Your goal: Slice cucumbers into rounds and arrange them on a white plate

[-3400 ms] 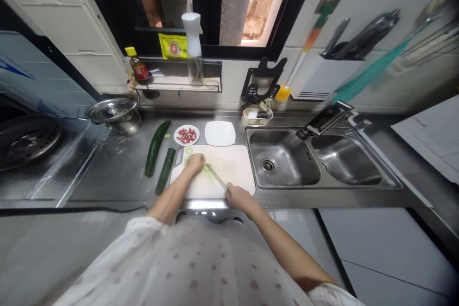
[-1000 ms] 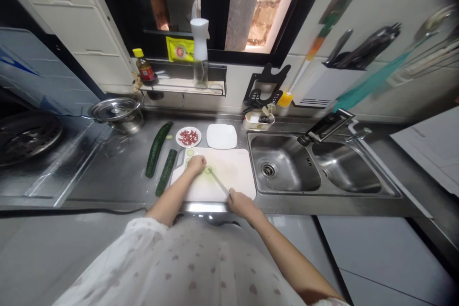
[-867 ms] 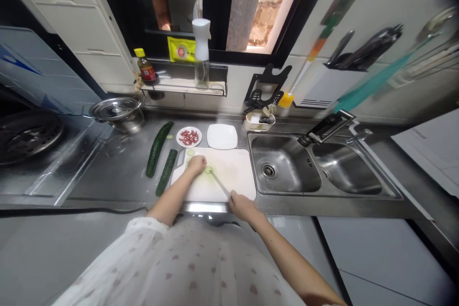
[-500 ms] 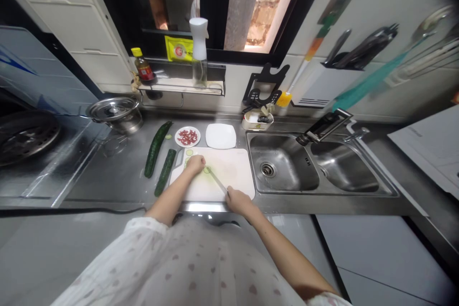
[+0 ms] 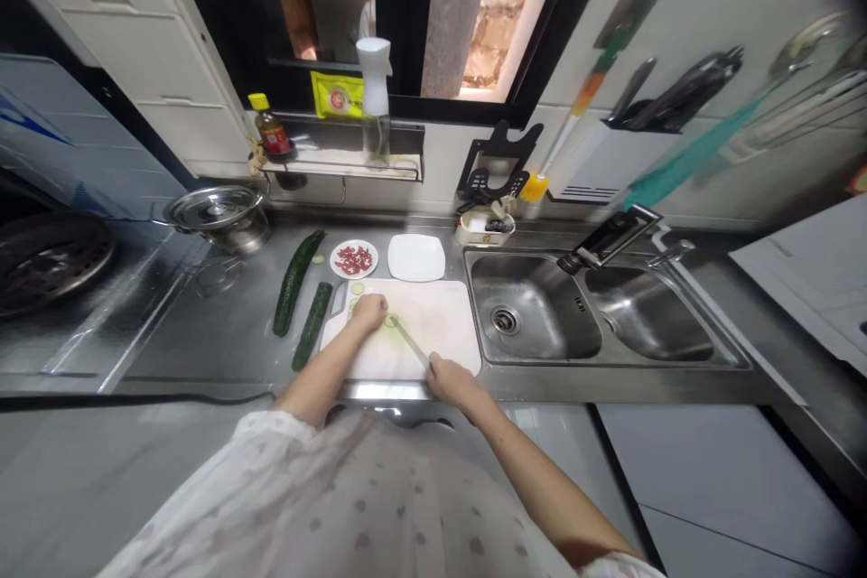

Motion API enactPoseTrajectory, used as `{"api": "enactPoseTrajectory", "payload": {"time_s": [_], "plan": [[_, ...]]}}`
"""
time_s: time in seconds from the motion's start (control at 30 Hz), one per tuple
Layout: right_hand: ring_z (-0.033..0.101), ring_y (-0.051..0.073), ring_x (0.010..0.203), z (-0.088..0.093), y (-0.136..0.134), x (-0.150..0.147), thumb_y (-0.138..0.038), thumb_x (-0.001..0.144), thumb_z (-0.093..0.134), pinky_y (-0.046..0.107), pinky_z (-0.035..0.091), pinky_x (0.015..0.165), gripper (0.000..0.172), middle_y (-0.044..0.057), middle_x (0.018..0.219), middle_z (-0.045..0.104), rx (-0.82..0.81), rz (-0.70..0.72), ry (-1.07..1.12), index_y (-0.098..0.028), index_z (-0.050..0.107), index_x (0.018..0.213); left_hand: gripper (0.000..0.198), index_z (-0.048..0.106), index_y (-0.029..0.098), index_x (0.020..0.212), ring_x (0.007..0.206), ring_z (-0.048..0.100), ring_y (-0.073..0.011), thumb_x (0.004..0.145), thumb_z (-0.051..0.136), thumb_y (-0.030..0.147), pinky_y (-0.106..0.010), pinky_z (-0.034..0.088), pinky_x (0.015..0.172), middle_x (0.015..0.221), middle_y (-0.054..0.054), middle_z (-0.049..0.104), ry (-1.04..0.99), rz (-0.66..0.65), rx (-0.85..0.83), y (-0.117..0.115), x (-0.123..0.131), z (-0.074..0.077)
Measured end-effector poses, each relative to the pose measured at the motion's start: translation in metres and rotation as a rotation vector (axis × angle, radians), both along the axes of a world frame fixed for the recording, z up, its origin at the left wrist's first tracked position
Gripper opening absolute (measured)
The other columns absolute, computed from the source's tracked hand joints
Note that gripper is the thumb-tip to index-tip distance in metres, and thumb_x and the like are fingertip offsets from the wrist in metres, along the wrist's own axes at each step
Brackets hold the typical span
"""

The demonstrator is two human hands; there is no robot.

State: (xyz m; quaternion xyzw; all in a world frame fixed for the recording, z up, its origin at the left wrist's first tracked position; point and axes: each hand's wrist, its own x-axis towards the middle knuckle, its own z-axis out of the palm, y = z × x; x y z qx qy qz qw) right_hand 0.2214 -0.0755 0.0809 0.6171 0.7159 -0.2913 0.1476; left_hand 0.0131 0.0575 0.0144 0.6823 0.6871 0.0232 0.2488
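Observation:
My right hand [image 5: 452,379] is closed round the handle of a kitchen knife [image 5: 412,344], whose blade slants up and left over the white cutting board [image 5: 443,325]. At the blade's tip lies a thin cucumber slice [image 5: 391,321]. Just left of that slice, my left hand [image 5: 369,311] rests with curled fingers; whatever they may hold is hidden. More cucumber slices [image 5: 357,288] lie on the board behind and beside the left hand, partly covered by it. Left of the board are a cut cucumber [image 5: 313,325] and a longer cucumber [image 5: 296,284], with a small end piece [image 5: 318,259] near its top.
Behind the board stand a plate of chopped red pieces [image 5: 336,264] and a white square plate [image 5: 416,257]. A double sink [image 5: 535,307] is on the right. At the left is a lidded steel pot [image 5: 237,230]; a spray bottle [image 5: 376,99] stands on the shelf.
The view has shifted very slightly. Both hands, the knife and the cucumber pieces look the same as half a second ago.

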Motion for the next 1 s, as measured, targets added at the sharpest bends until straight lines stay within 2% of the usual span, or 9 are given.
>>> {"api": "enactPoseTrajectory", "payload": {"time_s": [0.33,0.57,0.77,1.0], "plan": [[0.063,0.023,0.092,0.007,-0.015,0.011,-0.029,0.095,0.036,0.028,0.035,0.066,0.024,0.014,0.103,0.067,-0.026,0.010,-0.011,-0.017,0.051,0.109,0.022,0.068,0.020,0.099,0.103,0.058,-0.0215,0.081,0.054,0.019,-0.028,0.043,0.086,0.104,-0.010,0.067,0.021,0.002,0.021,-0.013,0.004,0.006],[0.063,0.021,0.090,0.016,-0.020,0.009,-0.028,0.096,0.036,0.027,0.031,0.064,0.023,0.013,0.103,0.067,-0.032,-0.012,-0.012,-0.017,0.052,0.109,0.020,0.064,0.018,0.100,0.107,0.055,-0.0259,0.085,0.054,0.026,-0.034,0.042,0.088,0.109,-0.012,0.062,0.091,-0.093,0.066,-0.028,0.011,0.016],[0.061,0.019,0.090,0.023,-0.022,0.017,-0.032,0.095,0.040,0.025,0.030,0.063,0.022,0.010,0.103,0.067,-0.039,-0.094,0.071,-0.019,0.054,0.106,0.016,0.063,0.017,0.096,0.105,0.054,-0.0239,0.085,0.053,0.022,-0.032,0.041,0.089,0.106,-0.012,0.061,0.105,-0.071,0.079,-0.031,0.015,0.012],[0.059,0.016,0.085,0.012,-0.019,0.030,-0.033,0.096,0.038,0.022,0.030,0.064,0.022,0.008,0.097,0.067,0.002,-0.230,0.126,-0.019,0.053,0.103,0.013,0.062,0.019,0.093,0.096,0.060,-0.0212,0.081,0.056,0.020,-0.028,0.043,0.081,0.099,-0.008,0.067,0.013,-0.032,0.054,-0.027,0.013,0.009]]}}
